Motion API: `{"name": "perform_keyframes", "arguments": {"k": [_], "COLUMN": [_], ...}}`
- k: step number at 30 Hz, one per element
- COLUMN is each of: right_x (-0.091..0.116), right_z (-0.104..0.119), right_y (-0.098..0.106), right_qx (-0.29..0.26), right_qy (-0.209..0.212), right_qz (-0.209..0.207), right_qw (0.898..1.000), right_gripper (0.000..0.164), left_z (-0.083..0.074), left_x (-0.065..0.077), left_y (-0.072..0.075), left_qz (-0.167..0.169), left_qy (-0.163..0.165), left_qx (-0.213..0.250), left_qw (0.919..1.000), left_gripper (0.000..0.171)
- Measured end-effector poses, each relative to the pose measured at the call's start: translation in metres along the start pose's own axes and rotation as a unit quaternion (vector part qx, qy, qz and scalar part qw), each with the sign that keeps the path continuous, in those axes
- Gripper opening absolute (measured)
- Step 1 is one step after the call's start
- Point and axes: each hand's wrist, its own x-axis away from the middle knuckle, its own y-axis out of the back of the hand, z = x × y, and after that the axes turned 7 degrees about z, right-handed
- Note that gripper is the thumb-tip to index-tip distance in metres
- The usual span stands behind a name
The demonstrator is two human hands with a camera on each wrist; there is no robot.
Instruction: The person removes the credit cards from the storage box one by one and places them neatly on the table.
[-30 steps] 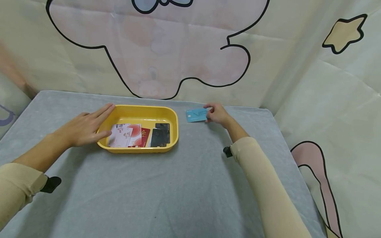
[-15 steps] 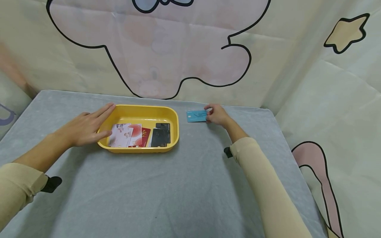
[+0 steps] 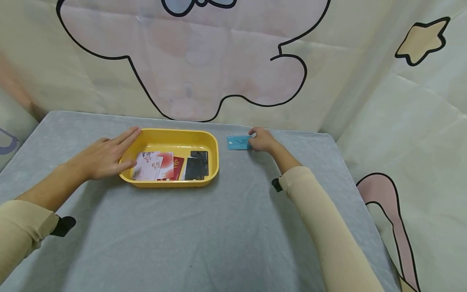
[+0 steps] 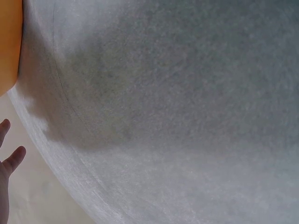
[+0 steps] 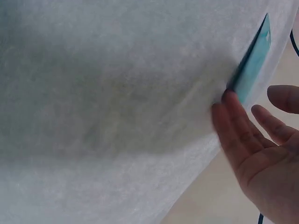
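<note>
A light-blue card [image 3: 238, 142] marked VIP, with a chip, is at the back of the table, right of a yellow tray [image 3: 171, 184]. Its right end is held in the fingertips of my right hand [image 3: 263, 140]. The right wrist view shows the card [image 5: 253, 65] slanting, with a dark edge beneath it. My left hand [image 3: 106, 156] rests with extended fingers on the tray's left rim. Inside the tray lie white-and-pink cards [image 3: 147, 166], a red VIP card [image 3: 178, 167] and black cards [image 3: 195, 168]. In the left wrist view, part of the left hand [image 4: 3, 186] shows beside the tray.
A grey cloth [image 3: 204, 239] covers the table. Behind it hangs a pale curtain [image 3: 350, 81] with cartoon outlines, and another side of it stands at the right. The table's back edge runs just beyond the card and tray.
The blue card was tilted a second ago and looks flatter now. My right hand and the card have shifted slightly left. The left hand and tray stay put.
</note>
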Motion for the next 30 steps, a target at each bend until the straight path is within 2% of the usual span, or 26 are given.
{"name": "perform_keyframes", "arguments": {"k": [5, 11, 16, 21, 30], "right_x": [0.006, 0.01, 0.01, 0.014, 0.02], "right_z": [0.002, 0.011, 0.026, 0.047, 0.084], "right_y": [0.011, 0.029, 0.039, 0.039, 0.022], "right_qx": [-0.008, -0.108, -0.149, -0.159, -0.136], "right_qy": [-0.002, 0.043, 0.079, 0.098, 0.153], "right_qz": [0.028, 0.041, 0.048, 0.065, 0.099], "right_qw": [1.0, 0.992, 0.985, 0.98, 0.974], "right_gripper": [0.046, 0.048, 0.049, 0.045, 0.04], "left_z": [-0.001, -0.001, -0.001, -0.001, -0.001], "left_x": [0.0, 0.001, 0.0, 0.0, 0.001], "left_y": [0.001, 0.001, 0.001, 0.002, 0.002], "left_qz": [0.001, 0.002, 0.004, 0.008, 0.007], "left_qy": [0.001, 0.004, 0.005, 0.006, 0.005], "left_qx": [-0.004, -0.002, 0.0, 0.0, 0.002], "left_qw": [1.0, 1.0, 1.0, 1.0, 1.0], "left_gripper": [0.089, 0.089, 0.09, 0.09, 0.09]}}
